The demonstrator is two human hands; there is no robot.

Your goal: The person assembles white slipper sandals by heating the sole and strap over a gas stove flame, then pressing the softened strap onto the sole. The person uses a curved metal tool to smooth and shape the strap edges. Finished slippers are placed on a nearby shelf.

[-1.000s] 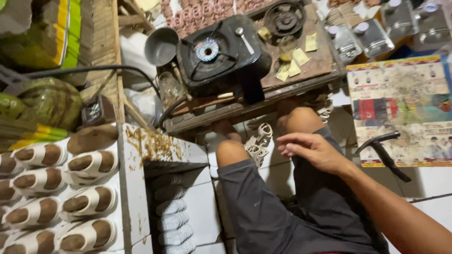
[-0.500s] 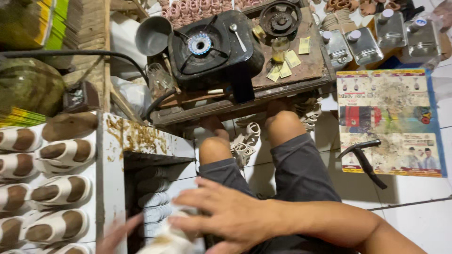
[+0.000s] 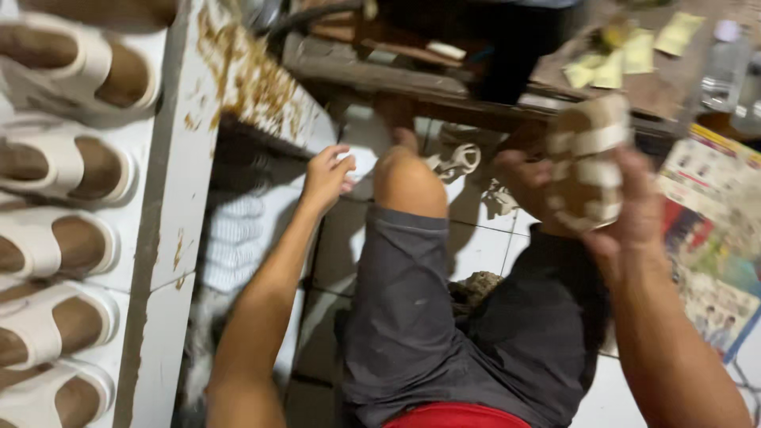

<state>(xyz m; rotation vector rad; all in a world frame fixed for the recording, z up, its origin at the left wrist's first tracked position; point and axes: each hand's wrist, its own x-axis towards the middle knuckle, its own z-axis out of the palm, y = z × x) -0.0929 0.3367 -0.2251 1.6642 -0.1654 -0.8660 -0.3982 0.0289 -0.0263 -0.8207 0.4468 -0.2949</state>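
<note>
Nearest the camera, the person's grey shorts [image 3: 444,317] cover both thighs above a white tiled floor [image 3: 476,246]. The right hand [image 3: 610,214] is raised beside the right knee, fingers clenched around a brown-soled sandal with white straps [image 3: 588,162]; the image is blurred here. The left hand [image 3: 326,176] reaches forward beside the left knee, fingers loosely spread and holding nothing, near a stack of white soles [image 3: 234,238] under the white shelf [image 3: 170,198]. The shelf holds a row of brown-and-white sandals [image 3: 67,158] lying side by side. Farther off, a wooden bench [image 3: 412,75] carries yellow paper pieces [image 3: 626,55] and a clear bottle [image 3: 725,67].
</note>
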